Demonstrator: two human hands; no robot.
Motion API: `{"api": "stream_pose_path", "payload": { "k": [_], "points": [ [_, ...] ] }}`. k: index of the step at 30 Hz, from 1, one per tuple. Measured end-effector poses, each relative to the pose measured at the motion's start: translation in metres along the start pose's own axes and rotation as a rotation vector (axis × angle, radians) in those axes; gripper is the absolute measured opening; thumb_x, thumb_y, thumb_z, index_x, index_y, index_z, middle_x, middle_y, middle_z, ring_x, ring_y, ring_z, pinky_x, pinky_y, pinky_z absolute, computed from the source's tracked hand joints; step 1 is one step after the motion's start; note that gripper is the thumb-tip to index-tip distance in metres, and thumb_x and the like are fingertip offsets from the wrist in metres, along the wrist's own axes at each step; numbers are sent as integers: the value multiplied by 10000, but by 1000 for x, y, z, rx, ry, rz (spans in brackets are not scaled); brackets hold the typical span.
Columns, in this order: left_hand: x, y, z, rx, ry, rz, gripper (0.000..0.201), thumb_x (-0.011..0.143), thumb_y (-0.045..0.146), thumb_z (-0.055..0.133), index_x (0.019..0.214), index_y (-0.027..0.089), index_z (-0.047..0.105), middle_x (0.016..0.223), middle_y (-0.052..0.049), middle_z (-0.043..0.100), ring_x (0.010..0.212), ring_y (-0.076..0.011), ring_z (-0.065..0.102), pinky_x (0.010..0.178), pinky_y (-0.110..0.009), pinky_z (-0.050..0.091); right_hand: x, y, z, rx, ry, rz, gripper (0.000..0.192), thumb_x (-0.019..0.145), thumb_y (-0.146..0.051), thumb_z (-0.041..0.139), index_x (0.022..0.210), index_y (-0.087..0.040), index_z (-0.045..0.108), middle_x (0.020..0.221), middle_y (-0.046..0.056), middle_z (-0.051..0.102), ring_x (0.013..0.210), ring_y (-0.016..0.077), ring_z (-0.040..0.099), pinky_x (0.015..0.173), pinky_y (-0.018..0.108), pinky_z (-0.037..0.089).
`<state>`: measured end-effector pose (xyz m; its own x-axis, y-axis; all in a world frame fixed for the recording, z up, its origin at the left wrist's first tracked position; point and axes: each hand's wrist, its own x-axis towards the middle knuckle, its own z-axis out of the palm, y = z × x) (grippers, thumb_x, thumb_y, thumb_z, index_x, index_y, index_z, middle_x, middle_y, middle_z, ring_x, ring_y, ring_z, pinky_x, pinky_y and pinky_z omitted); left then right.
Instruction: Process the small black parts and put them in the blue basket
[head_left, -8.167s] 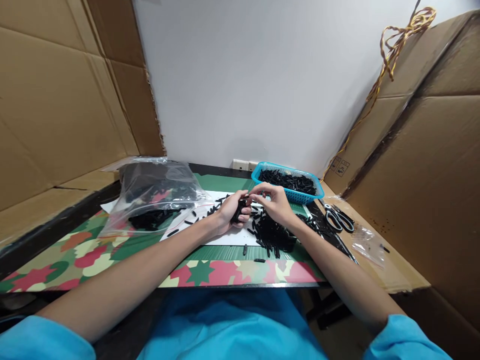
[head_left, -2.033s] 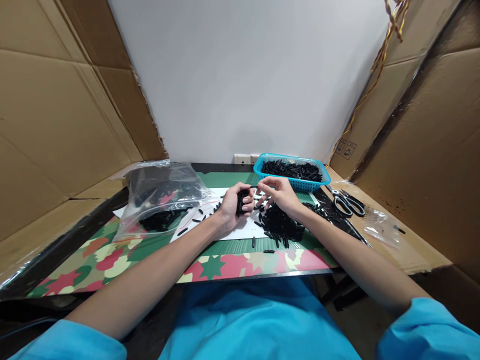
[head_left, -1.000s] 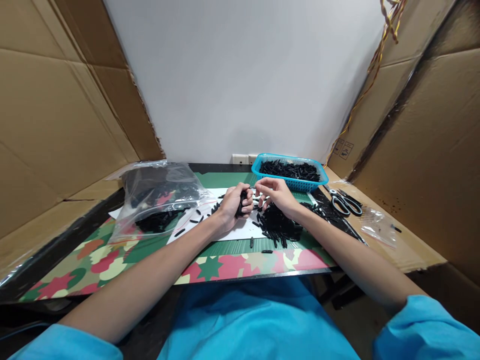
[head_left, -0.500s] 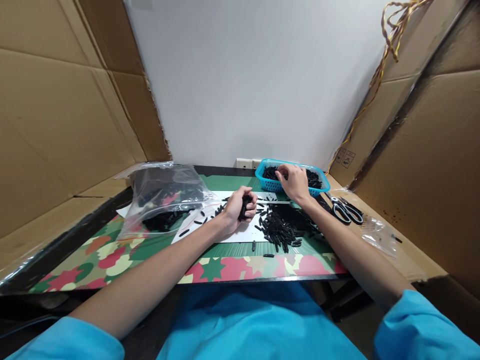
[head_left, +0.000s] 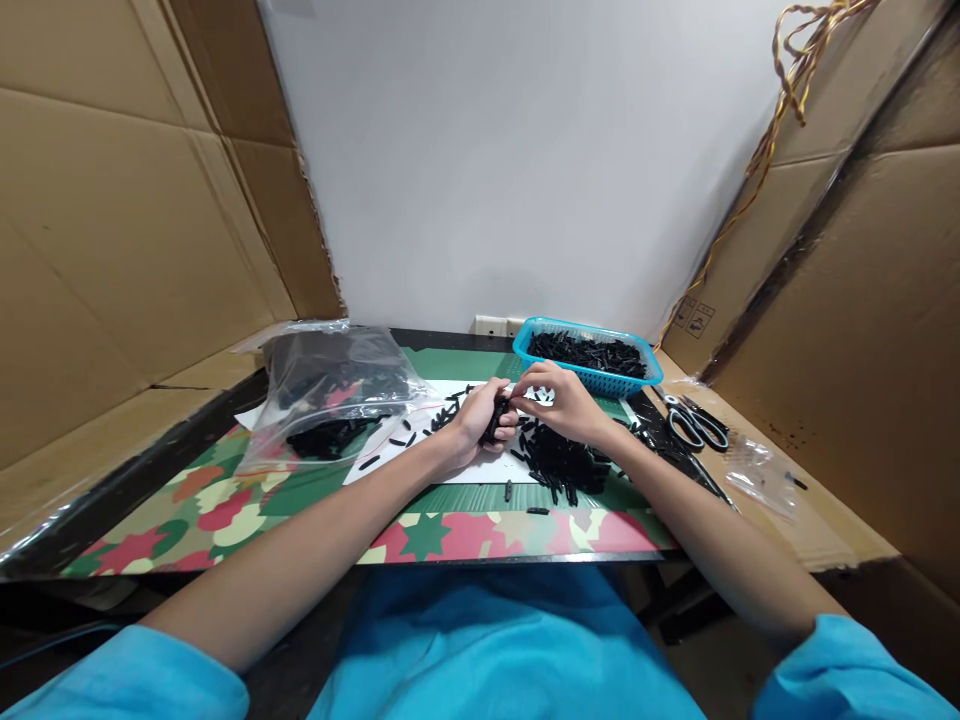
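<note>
My left hand (head_left: 480, 420) is cupped closed around a clump of small black pieces (head_left: 496, 418), above a white sheet (head_left: 450, 470). Thumb and forefinger of my right hand (head_left: 559, 400) are pinched together at that clump; whatever lies between the fingertips is too small to make out. Below my right wrist is a loose pile of short black stick-like pieces (head_left: 562, 465). Several single ones lie scattered on the sheet. Behind my right hand stands a blue plastic basket (head_left: 615, 385) filled with similar black pieces.
A clear zip bag (head_left: 337, 370) with black pieces inside lies at the left. To the right are scissors (head_left: 694, 425) and a small clear bag (head_left: 757, 475). Cardboard walls (head_left: 135, 180) flank the table, and twisted yellow wire (head_left: 765, 150) hangs at the right.
My right hand has moved from over the blue basket down and left to the clump in my left hand. My left hand stays closed around the black pieces.
</note>
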<state>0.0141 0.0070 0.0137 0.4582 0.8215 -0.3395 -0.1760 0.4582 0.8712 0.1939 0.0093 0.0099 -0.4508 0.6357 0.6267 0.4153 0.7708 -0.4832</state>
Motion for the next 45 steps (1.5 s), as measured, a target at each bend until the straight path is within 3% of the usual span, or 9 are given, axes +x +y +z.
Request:
{"api": "stream_pose_path", "payload": {
  "k": [11,19,30,39,45],
  "points": [
    [3,-2,0,3,-4,27,251,889,371,578,718,215,482,541,74,383,352,-76,340,322,-161,182,0,1,-3,102,7,61,231,957,-405,693,858,-212,772,898,63,703,850,216,622,766,338,466],
    [2,1,-2,-9,1,123,239,888,367,607,738,186,566,542,84,351,369,-66,321,327,-161,179,-2,12,-15,287,86,154,314,903,-509,733,815,-210,763,877,53,721,830,209,610,746,335,459],
    [0,1,-2,19,-20,192,281,841,382,680,692,196,532,535,81,353,383,-68,336,337,-166,200,-3,18,-3,548,49,375,434,782,-594,802,808,-164,748,725,4,679,649,135,533,635,276,412],
    [1,0,0,34,0,222,289,817,382,694,682,196,518,529,86,350,380,-65,336,338,-161,186,-1,19,-1,616,48,386,415,763,-549,833,910,-168,760,820,22,713,721,151,575,679,282,441],
    [2,-1,-2,24,-7,211,274,816,385,681,688,192,533,538,81,361,381,-63,339,344,-165,196,-3,19,-2,604,62,381,415,768,-548,839,873,-152,770,781,23,701,693,145,548,664,284,416]
  ]
}}
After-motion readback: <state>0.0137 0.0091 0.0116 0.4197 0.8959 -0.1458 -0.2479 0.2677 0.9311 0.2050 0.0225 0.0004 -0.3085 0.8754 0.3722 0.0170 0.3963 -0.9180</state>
